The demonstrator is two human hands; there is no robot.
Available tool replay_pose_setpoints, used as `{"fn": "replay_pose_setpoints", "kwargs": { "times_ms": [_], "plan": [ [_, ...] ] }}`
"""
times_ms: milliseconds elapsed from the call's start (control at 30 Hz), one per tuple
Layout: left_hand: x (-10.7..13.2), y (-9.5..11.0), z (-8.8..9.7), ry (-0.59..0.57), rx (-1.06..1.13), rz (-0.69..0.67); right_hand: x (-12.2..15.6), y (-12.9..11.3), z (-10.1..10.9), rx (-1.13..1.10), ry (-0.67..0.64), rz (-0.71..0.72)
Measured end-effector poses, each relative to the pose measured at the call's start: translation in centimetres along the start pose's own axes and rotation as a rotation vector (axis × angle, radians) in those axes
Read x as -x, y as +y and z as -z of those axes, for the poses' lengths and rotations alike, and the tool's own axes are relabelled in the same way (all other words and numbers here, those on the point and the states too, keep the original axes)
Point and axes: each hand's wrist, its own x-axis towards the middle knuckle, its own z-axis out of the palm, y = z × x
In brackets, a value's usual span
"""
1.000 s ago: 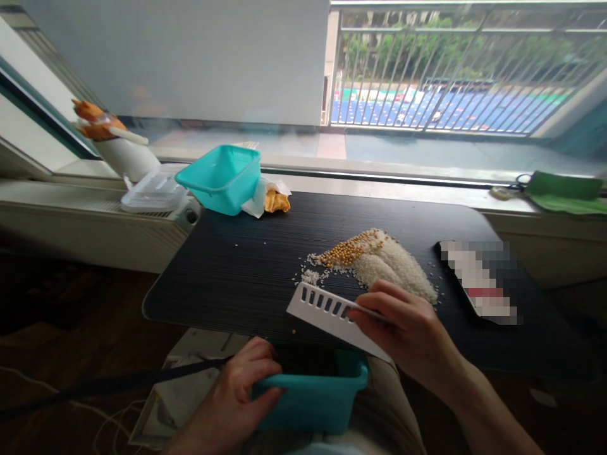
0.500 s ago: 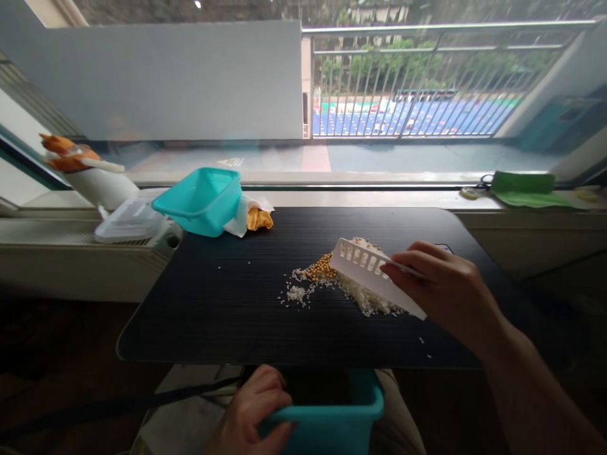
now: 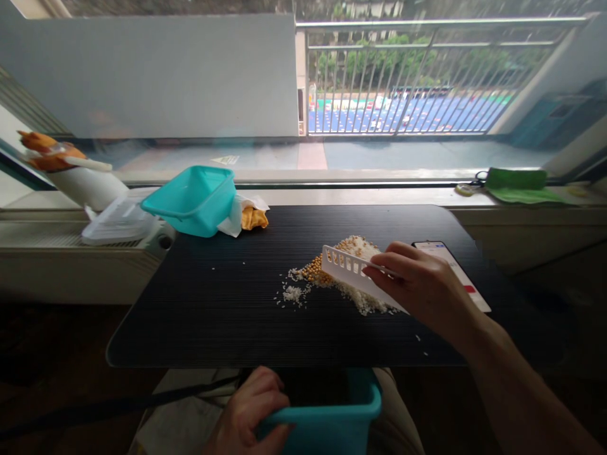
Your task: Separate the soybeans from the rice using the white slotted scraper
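Note:
In my right hand [image 3: 417, 278] is a thin white plastic scraper [image 3: 351, 278] with a row of slots along its upper edge. It stands on edge against a pile of white rice [image 3: 363, 246] on the black table, partly hiding the pile. Yellow beans [image 3: 315, 270] lie at the scraper's left end and among the rice. A smaller scatter of rice [image 3: 293, 293] is to the left. My left hand [image 3: 256, 404] grips the rim of a teal bin [image 3: 327, 414] at the table's near edge, above my lap. The inside of the bin is dark.
A phone [image 3: 450, 268] lies right of the pile, partly behind my right hand. A second teal container [image 3: 194, 202] sits tilted at the table's back left, beside a crumpled orange and white wrapper [image 3: 253, 217]. The window sill holds a green cloth [image 3: 516, 183] and a clear lid [image 3: 118, 218].
The scraper and my right hand have shifted left across the pile, and more of the phone shows. My left hand stays on the bin's rim.

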Motion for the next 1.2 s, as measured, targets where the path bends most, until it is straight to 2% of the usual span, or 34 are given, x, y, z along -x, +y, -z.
{"fn": "replay_pose_setpoints", "kwargs": {
  "times_ms": [867, 1033, 1200],
  "plan": [
    [-0.6, 0.7, 0.1, 0.030, -0.008, -0.040, 2.7, -2.3, 1.2, -0.105, 0.002, -0.086],
    [-0.5, 1.0, 0.1, 0.031, -0.031, -0.027, 4.3, -2.0, 1.9, -0.139, 0.082, -0.130],
    [-0.6, 1.1, 0.2, 0.063, -0.038, -0.032, 5.8, -2.0, 2.4, -0.223, 0.069, -0.141]
  ]
}}
